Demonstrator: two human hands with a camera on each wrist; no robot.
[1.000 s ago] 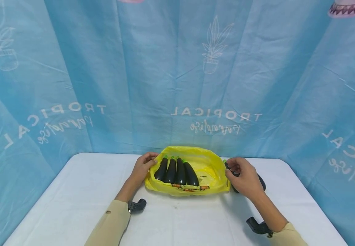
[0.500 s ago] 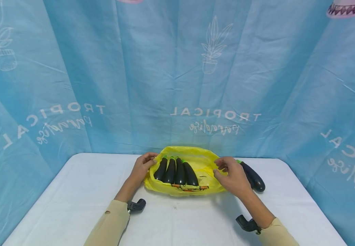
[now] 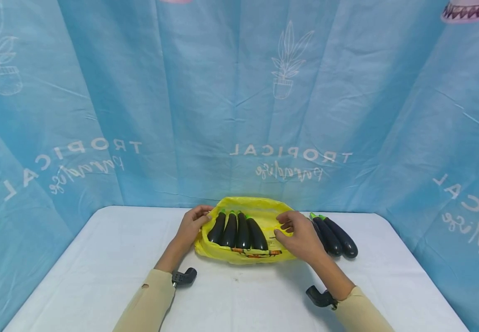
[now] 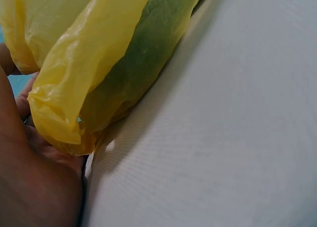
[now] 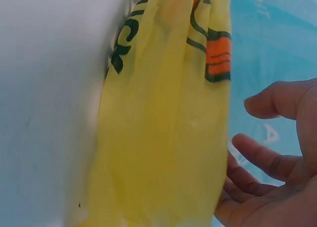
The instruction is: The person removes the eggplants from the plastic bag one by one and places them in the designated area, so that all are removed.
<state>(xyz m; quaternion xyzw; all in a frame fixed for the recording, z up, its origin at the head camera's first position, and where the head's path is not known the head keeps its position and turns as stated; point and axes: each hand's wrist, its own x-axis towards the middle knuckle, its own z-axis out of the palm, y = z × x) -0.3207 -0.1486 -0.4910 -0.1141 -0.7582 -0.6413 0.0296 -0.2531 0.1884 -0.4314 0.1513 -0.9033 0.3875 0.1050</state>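
A yellow plastic bag (image 3: 222, 255) lies on the table with its mouth spread wide. Several dark eggplants (image 3: 243, 233) with green stems are side by side in its left half. My left hand (image 3: 189, 227) holds the bag's left end; in the left wrist view the yellow film (image 4: 69, 88) sits between thumb and fingers. Over the bag's right end is my right hand (image 3: 303, 236), with its fingers loosely bent. The right wrist view shows its thumb (image 5: 277, 100) and fingers apart, nothing between them, beside the printed bag wall (image 5: 163, 128).
More eggplants (image 3: 340, 237) lie on the table right of the bag, one partly hidden behind my right hand. A white cloth (image 3: 235, 299) covers the table. Blue curtains (image 3: 206, 115) stand behind and at both sides.
My right hand has moved left, from the eggplants beside the bag to over the bag's right end, uncovering those eggplants. The left hand has stayed at the left end.
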